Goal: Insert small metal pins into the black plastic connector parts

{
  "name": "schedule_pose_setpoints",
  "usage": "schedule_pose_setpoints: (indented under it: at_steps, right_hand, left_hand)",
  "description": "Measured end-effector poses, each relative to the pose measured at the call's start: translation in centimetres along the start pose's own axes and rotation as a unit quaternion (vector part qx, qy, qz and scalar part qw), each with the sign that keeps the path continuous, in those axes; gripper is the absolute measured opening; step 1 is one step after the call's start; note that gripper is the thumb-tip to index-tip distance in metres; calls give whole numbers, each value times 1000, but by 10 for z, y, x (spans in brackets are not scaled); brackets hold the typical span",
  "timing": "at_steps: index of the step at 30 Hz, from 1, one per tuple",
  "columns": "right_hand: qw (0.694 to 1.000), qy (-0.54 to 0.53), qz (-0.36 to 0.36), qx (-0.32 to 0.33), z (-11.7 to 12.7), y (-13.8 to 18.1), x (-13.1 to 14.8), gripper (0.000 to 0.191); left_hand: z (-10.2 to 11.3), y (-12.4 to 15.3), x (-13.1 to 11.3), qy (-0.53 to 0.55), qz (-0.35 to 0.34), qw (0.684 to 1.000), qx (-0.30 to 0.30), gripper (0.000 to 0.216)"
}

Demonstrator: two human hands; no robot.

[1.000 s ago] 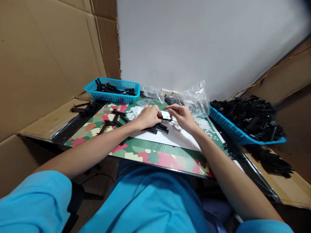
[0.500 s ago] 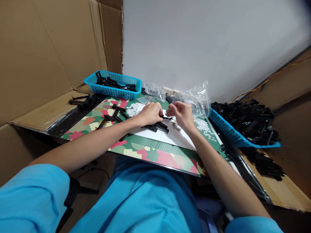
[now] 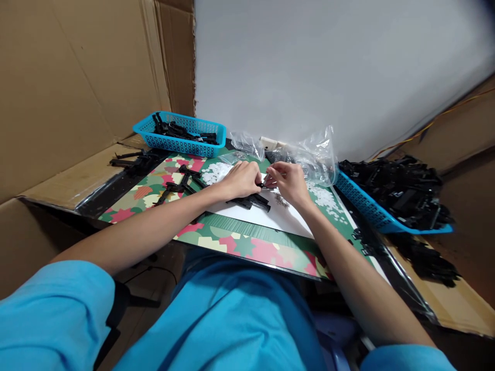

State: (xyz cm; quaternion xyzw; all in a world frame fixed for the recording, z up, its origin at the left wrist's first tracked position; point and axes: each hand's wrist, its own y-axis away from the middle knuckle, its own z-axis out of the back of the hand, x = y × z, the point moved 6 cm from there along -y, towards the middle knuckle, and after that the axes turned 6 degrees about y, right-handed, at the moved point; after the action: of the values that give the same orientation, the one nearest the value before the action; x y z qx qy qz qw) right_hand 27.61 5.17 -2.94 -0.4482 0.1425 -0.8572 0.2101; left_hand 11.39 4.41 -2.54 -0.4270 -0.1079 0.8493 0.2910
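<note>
My left hand (image 3: 243, 180) is closed on a slim black plastic part (image 3: 266, 186), whose end sticks out past the fingertips toward the right. Close against that end, the fingertips of my right hand (image 3: 290, 183) are pinched together; whatever they hold is too small to make out. Below the hands, more black plastic parts (image 3: 260, 202) lie on a white sheet (image 3: 284, 222). A little heap of tiny metal pieces (image 3: 281, 200) sits under my right hand. Left of my left wrist, several black parts (image 3: 180, 186) rest on the patterned board (image 3: 232, 245).
A blue basket (image 3: 185, 147) of black parts stands at the back left. Another blue basket (image 3: 371, 219), heaped with black parts, stands at the right. White discs (image 3: 327, 201) are scattered on the board. Clear plastic bags (image 3: 313, 157) lie by the wall; loose parts (image 3: 425, 260) lie on cardboard.
My right fingertips have moved in against the end of the black part. My left hand keeps its hold with hardly any movement. The view has shifted slightly.
</note>
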Motion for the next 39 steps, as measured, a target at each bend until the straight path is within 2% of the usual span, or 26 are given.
schedule_pose_setpoints:
  at_steps: [3, 5, 10, 23, 31, 35, 39]
  right_hand:
    - [1000, 13, 16, 4, 0, 1, 2, 44]
    - [1000, 20, 22, 3, 0, 1, 1, 43]
    - [1000, 10, 17, -9, -1, 2, -3, 45]
    - [998, 34, 26, -54, -2, 13, 5, 53]
    - [993, 57, 69, -81, -5, 21, 6, 46]
    - [991, 68, 60, -93, -6, 22, 4, 44]
    - [991, 35, 53, -117, 5, 17, 15, 41]
  left_hand:
    - [-2, 0, -5, -80, -16, 996, 36, 9]
    - [-2, 0, -7, -93, -26, 995, 40, 12]
    - [-1, 0, -5, -88, -47, 994, 36, 16]
    - [-5, -3, 4, -78, -31, 995, 62, 12]
    - [-5, -2, 8, -56, -43, 996, 57, 14]
    - [-8, -1, 5, -37, -63, 995, 61, 18]
    - [-4, -3, 3, -42, -48, 997, 52, 21]
